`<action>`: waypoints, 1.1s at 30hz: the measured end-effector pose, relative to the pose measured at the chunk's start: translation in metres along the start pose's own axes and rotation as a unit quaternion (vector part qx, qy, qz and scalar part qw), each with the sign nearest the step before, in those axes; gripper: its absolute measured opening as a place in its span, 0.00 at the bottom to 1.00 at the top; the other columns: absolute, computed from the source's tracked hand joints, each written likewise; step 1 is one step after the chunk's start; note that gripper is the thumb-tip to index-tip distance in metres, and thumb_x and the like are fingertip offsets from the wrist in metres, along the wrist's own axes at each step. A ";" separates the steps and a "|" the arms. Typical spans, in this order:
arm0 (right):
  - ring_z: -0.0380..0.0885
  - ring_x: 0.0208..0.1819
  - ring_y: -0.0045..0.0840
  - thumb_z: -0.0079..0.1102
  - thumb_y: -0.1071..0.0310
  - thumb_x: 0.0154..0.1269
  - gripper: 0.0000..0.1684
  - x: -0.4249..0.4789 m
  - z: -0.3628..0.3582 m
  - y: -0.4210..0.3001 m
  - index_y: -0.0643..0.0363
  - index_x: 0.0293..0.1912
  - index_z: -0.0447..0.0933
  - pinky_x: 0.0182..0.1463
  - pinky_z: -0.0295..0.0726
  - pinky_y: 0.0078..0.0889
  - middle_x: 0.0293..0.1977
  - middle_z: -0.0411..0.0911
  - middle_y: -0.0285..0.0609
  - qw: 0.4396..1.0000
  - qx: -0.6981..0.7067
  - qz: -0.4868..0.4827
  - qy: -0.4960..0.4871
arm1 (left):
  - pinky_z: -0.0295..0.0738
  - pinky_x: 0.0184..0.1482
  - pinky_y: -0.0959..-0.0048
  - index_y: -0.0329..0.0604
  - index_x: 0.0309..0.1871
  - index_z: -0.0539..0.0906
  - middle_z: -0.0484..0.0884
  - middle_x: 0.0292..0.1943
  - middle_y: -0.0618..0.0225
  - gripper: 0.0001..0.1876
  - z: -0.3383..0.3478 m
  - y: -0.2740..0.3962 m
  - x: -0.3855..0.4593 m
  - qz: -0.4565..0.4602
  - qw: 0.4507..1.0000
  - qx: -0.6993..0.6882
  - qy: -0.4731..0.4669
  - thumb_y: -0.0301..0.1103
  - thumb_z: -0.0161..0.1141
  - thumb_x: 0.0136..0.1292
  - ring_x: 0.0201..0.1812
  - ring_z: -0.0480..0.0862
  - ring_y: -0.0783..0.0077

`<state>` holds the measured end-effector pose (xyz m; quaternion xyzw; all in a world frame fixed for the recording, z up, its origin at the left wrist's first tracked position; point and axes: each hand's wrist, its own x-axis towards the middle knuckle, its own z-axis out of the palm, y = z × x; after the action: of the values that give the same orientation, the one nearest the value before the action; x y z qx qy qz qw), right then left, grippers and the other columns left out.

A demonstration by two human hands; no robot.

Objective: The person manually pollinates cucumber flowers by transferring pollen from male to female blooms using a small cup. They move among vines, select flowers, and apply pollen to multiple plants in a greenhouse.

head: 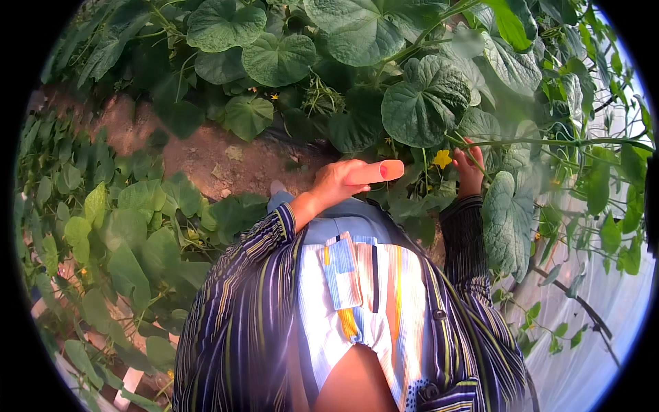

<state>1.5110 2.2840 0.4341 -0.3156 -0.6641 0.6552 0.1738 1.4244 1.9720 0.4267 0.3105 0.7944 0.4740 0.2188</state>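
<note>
My left hand [337, 180] is wrapped around a pink-orange plastic tube-like object [368, 173]. The object's slanted, hollow end faces right, with a red patch inside. Over to the right, my right hand [468, 162] is up among the leaves, its fingers closed around a thin green vine stem [478, 159]. A yellow flower [441, 159] hangs just left of those fingers. Large lobed leaves, which look like cucumber leaves [426, 100], spread above both hands. Part of my right hand is hidden by the stem.
Bare soil [226, 159] runs along a path on the left. Low leafy vines [128, 221] fill the left side. A long stem [556, 141] crosses at the right. Behind it stands translucent plastic sheeting [571, 335] with a dark curved rod [582, 306].
</note>
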 end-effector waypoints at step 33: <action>0.76 0.34 0.18 0.60 0.78 0.57 0.13 -0.010 0.010 -0.014 0.63 0.41 0.68 0.40 0.75 0.20 0.31 0.77 0.37 0.992 -0.104 -0.025 -0.067 | 0.78 0.35 0.59 0.49 0.38 0.83 0.83 0.32 0.63 0.13 0.061 0.007 0.094 0.121 0.970 0.203 0.061 0.40 0.65 0.49 0.34 0.82 0.53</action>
<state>1.5092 2.2704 0.4491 -0.2703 -0.7464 0.5978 0.1118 1.3987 2.0784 0.3998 0.4125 0.8426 0.3435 0.0432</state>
